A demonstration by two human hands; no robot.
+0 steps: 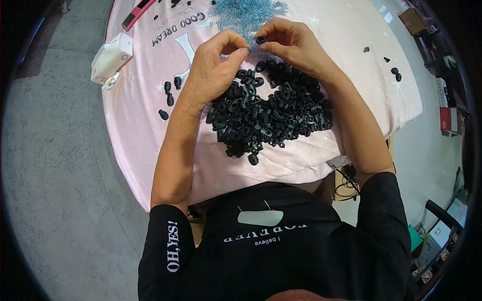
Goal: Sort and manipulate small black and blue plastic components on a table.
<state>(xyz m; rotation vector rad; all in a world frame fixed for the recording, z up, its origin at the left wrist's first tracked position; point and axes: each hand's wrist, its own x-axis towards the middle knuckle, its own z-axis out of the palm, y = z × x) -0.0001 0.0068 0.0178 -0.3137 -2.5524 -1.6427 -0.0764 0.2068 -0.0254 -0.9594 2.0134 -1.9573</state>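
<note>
My left hand (217, 65) is closed in a pinch near the far edge of the black heap; whatever sits at its fingertips is too small to make out. Facing it, my right hand (296, 46) grips a small black plastic cord-lock piece (260, 40) between thumb and fingers. The fingertips of both hands are a little apart. Beneath and nearer to me lies a large heap of black plastic cord-lock parts (271, 113). Beyond my hands spreads a loose pile of tiny shiny blue-silver pieces that look like springs (246, 12).
A pink cloth (135, 135) with stars and lettering covers the table. Several black cord locks (168, 94) lie left of my left forearm, a few more (396, 73) at the right. A white tissue pack (111, 57) and a pink-red tool (138, 14) lie along the left edge.
</note>
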